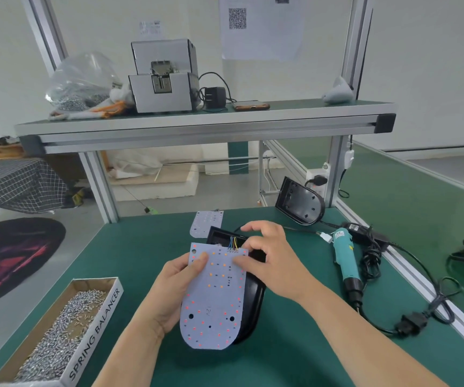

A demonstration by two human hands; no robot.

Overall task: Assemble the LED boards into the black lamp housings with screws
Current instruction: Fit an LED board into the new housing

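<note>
The green tabletop (295, 358) carries the box of screws (96, 331) at 8 o'clock and the black housing (254, 303) in the middle. The LED board (214, 303) is over the housing, tilted and not yet seated. The screwdriver (346, 255) lies at 3 o'clock. My left hand (174, 286) has its grip on the board's edge at 9 o'clock, thumb on top. My right hand (270, 258) pinches the corner at 1 o'clock, beside the wires (233, 243). I think the wires must go inside first, so nothing squeezes them. Then I lower the board flat and line up its holes.
</note>
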